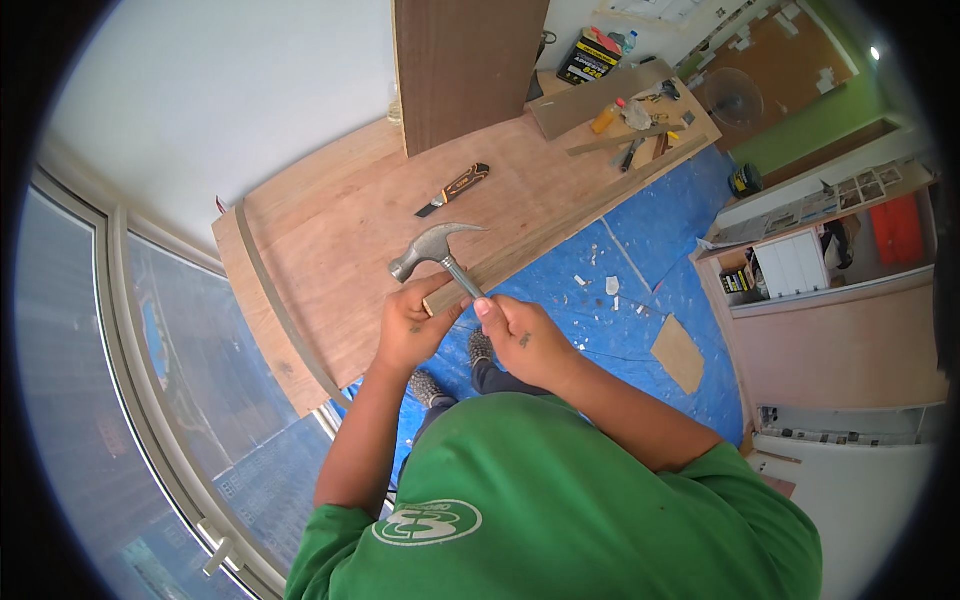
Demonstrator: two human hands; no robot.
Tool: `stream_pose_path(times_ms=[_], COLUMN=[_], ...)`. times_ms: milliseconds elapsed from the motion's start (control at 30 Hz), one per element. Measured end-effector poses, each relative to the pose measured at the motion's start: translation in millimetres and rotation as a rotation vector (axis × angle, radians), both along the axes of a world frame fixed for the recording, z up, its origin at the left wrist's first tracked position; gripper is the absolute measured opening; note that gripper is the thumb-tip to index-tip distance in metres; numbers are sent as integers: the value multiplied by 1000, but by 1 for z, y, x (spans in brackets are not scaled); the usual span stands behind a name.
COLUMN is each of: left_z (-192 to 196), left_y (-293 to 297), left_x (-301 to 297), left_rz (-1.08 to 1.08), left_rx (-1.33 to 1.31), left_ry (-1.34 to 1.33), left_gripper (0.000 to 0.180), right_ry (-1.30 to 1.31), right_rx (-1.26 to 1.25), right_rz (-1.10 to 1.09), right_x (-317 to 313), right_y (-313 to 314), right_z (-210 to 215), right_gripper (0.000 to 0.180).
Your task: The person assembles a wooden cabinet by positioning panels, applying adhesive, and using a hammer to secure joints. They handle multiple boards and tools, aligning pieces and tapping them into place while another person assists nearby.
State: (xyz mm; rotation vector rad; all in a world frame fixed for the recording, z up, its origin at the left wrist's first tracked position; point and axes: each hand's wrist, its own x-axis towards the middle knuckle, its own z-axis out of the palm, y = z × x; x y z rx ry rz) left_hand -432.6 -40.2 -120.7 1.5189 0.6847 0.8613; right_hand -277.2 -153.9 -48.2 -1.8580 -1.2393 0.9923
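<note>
A claw hammer [437, 246] with a grey metal head is in my right hand [527, 340], whose fingers wrap round its handle. The hammer head lies over the near part of the plywood tabletop, its claw pointing right. My left hand [408, 325] is closed round the near end of a long wooden strip [530, 250], just below the hammer head. The strip runs along the table's front edge; some of my left fingers are hidden. Beyond the hammer, a cutter knife [455, 190] with a black-and-orange handle rests on the tabletop [340, 240].
A tall brown panel [465, 70] stands at the table's back. Boards, an orange bottle [605, 117] and several tools lie at the far right end. Blue sheeting [640, 290] with scattered scraps covers the floor. A glazed door [190, 350] is on the left; a cabinet [830, 260] stands right.
</note>
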Motion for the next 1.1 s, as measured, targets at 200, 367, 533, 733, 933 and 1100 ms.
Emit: stream_pose_path(times_ms=[200, 367, 533, 733, 933, 1100], left_z=[-7, 6, 83, 140, 119, 106], left_y=[-2, -1, 17, -15, -2, 3], left_x=[0, -2, -9, 73, 173, 184], left_rz=[26, -44, -165, -215, -97, -5], left_rx=[-5, -51, 261, 729, 628, 752], left_ry=[26, 27, 188, 585, 954, 1060], left_gripper=[38, 40, 63, 76, 43, 34], right_ry=[-137, -118, -126, -117, -217, -173], right_rx=[-243, -184, -173, -150, 45, -51], right_rz=[-441, -491, -495, -464, -338, -311], right_x=[121, 206, 211, 210, 225, 293], right_y=[16, 15, 12, 10, 4, 6], right_z=[24, 30, 21, 26, 9, 11], right_gripper=[59, 59, 55, 58, 60, 58])
